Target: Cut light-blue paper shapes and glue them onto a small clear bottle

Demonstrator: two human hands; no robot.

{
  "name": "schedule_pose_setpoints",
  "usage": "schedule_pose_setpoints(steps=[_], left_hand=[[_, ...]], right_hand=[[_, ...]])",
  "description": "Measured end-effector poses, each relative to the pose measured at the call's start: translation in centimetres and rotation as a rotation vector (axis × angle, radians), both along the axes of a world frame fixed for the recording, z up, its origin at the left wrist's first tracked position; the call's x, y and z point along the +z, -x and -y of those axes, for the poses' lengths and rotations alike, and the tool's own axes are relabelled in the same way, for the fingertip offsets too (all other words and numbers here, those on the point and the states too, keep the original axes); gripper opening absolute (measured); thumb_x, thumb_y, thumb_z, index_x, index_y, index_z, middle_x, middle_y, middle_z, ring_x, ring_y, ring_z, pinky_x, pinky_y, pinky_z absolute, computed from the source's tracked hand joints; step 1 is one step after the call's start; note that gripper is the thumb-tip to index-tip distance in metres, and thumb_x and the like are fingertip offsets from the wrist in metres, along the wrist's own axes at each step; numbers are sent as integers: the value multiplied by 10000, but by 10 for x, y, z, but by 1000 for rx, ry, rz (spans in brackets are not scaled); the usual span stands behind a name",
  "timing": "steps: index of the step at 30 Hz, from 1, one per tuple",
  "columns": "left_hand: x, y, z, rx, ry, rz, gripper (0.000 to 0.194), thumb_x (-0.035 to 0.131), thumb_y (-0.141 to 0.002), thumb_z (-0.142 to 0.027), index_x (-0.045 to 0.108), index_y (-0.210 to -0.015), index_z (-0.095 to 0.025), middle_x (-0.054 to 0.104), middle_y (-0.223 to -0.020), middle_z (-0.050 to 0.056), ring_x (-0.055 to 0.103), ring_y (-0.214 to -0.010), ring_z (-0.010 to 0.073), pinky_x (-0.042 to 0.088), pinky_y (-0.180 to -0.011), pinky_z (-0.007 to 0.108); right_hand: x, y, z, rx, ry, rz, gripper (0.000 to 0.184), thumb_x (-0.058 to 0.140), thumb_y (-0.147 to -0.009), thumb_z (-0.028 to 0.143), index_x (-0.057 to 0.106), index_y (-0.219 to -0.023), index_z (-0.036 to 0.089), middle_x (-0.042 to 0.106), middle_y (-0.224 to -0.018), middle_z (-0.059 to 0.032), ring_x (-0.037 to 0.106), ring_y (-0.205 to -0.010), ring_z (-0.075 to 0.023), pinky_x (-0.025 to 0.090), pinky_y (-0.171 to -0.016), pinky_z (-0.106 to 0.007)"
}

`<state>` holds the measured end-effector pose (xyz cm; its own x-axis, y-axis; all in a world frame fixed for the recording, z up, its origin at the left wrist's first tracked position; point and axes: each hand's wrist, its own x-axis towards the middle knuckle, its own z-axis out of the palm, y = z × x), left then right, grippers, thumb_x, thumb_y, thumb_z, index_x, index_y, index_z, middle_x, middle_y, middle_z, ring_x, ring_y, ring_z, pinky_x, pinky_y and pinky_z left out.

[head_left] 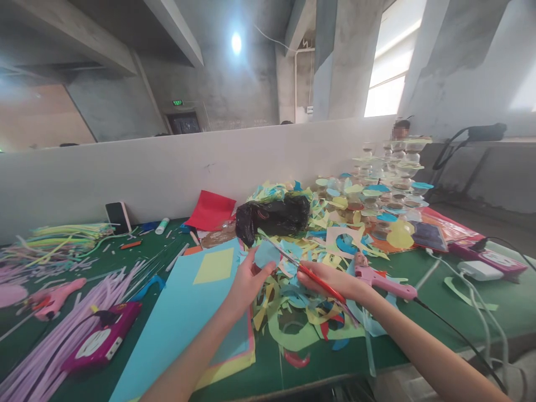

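Observation:
My left hand (pixel 248 279) is closed, pinching a small piece of light blue paper (pixel 267 254) between thumb and fingers. In my right hand (pixel 324 280) is a pair of scissors (pixel 318 278) with red handles. Its metal blades point up and left, at the right edge of the blue paper; whether they touch it I cannot tell. Below both hands lies a heap of cut paper scraps (pixel 288 335) in green, yellow and blue. Large sheets of blue paper (pixel 176 312) are stacked under my left forearm.
A black plastic bag (pixel 274 215) sits behind my hands. Pink glue guns lie right (pixel 387 283) and left (pixel 58 298), the right one with a trailing cord. Stacked clear cups (pixel 402 184) with paper discs stand at back right. Lilac strips (pixel 79 340) and a phone (pixel 118 218) are left.

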<state>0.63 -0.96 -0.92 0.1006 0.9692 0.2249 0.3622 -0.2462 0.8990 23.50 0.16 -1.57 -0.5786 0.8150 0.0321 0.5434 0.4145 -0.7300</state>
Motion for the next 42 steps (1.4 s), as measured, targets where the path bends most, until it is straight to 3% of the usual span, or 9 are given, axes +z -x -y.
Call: schedule_pose_setpoints(steps=[4,8,10,17,25,32,38,42], left_hand=[[3,0,2,26,11,-30,596,590,-824,-528,517,-1299,-176,524,-648,-24,457,-563,130,352,-514,231],[7,-1,2,56,2,20,578,605,-820,-495,491,-1301,-194,609,-831,18,514,-639,131,416,-586,239],[7,0,0,71,-18,62,537,598,-830,-475,483,-1281,-208,626,-927,34,539,-679,134,445,-632,248],[6,5,-4,58,-50,114,464,570,-846,-465,520,-1226,-204,641,-971,57,603,-825,188,481,-713,281],[8,2,-1,-15,-31,136,499,580,-846,-433,502,-1274,-188,646,-1136,85,606,-974,203,479,-808,283],[4,3,-3,-105,-18,146,459,577,-855,-404,531,-1262,-196,664,-1159,80,618,-1003,206,473,-841,289],[8,2,0,-54,-10,103,473,576,-842,-422,544,-1249,-183,680,-1052,73,626,-916,203,477,-807,298],[11,0,2,-62,-7,126,430,564,-845,-414,563,-1202,-175,668,-1019,70,599,-872,190,469,-787,287]], right_hand=[[0,2,-1,-76,16,24,527,444,-855,695,378,-661,209,397,-576,45,333,-512,-105,248,-514,-261],[0,3,-2,-153,14,66,583,433,-838,722,339,-581,207,367,-521,43,301,-487,-100,229,-508,-272],[0,2,-2,-142,9,52,569,421,-845,718,347,-605,208,375,-547,41,310,-507,-106,230,-512,-271],[-4,-3,1,-88,2,29,449,411,-884,665,354,-809,227,430,-712,41,368,-616,-132,330,-596,-283],[1,1,3,-107,38,40,449,458,-865,660,360,-793,227,475,-691,28,411,-620,-144,337,-577,-284],[5,3,2,-134,15,58,497,454,-841,697,370,-733,219,454,-633,36,398,-566,-126,287,-536,-261],[-4,6,-4,-219,12,23,574,446,-823,724,318,-595,213,351,-528,45,320,-491,-103,231,-502,-265],[-4,5,-4,-200,52,-29,547,429,-844,711,354,-634,211,375,-551,45,339,-498,-103,257,-500,-261]])
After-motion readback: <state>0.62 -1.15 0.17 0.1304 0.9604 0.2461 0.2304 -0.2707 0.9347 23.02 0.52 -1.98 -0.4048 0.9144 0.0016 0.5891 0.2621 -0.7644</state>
